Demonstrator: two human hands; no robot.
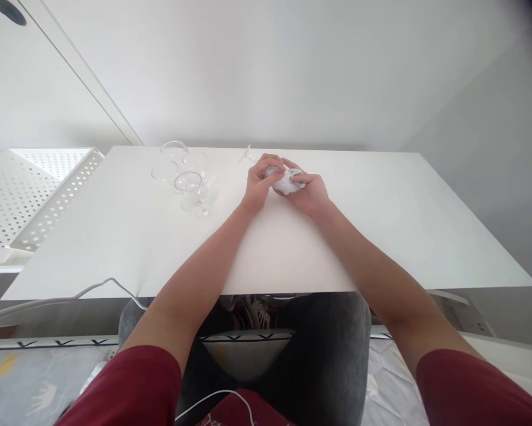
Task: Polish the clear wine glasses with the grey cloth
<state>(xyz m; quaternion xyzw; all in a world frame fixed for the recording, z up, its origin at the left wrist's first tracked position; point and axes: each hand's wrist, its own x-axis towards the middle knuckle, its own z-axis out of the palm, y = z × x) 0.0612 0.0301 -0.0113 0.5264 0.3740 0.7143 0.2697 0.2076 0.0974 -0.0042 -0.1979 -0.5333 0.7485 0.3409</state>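
1. Red sleeves (128,384) and grey trousers (319,355) sit nearest, below the near edge of the counter (381,236).
2. At the far middle, my left grip (259,180) closes round a tilted wine glass (247,155), its foot pointing far-left.
3. My right grip (310,192) clutches a white cloth (287,183) against it.
4. More glasses (188,180) stand just left.

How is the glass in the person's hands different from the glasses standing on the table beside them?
The held glass is tipped over, foot pointing away; the standing glasses are upright on the table. The held glass is largely hidden by a white cloth; the standing glasses are bare. The left hand and right hand grip the held glass and cloth; the standing glasses are untouched. All look clear and stemmed.
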